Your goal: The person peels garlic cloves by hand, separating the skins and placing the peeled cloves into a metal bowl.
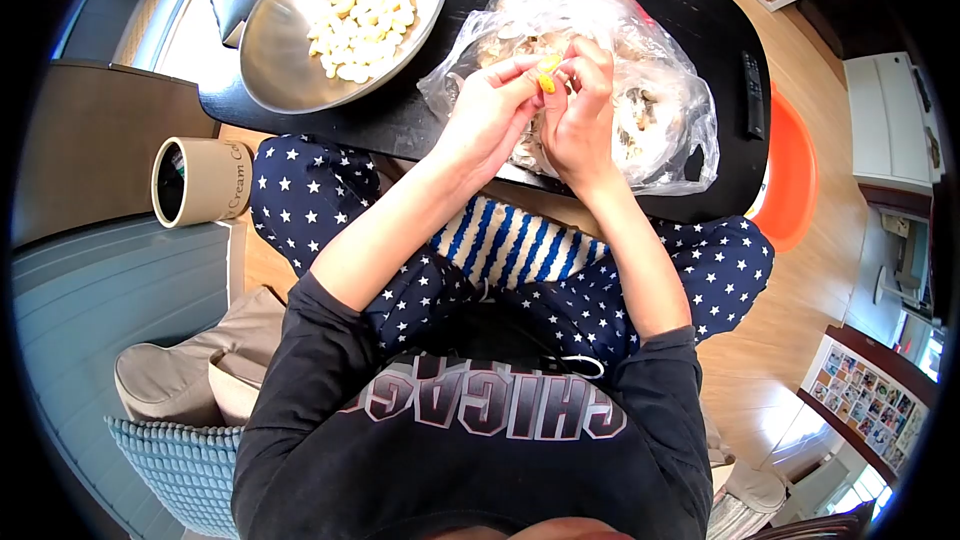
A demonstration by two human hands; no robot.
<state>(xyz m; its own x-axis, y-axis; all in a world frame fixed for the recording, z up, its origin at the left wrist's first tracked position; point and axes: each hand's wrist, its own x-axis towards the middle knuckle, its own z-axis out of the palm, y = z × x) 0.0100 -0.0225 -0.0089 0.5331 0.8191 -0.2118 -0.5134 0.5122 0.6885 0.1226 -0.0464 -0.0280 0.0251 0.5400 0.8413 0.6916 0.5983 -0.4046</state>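
Both hands meet over a clear plastic bag (pixel 668 140) on the black table. Between their fingertips is a small yellow piece (pixel 547 83). My left hand (pixel 490 115) comes in from the left, its fingers pinched at the piece. On the other side my right hand (pixel 582 115) has its fingers curled closed around the same piece. Inside the open bag lie whitish and brownish scraps, partly hidden by my hands. To the left, a steel bowl (pixel 275 35) holds several pale yellow pieces (pixel 360 30).
A black remote (pixel 752 95) lies near the right edge of the black table (pixel 400 130). Beyond that edge is an orange tub (pixel 790 175). A beige bin (pixel 205 180) stands at the left, and a striped cloth (pixel 515 245) lies across the lap.
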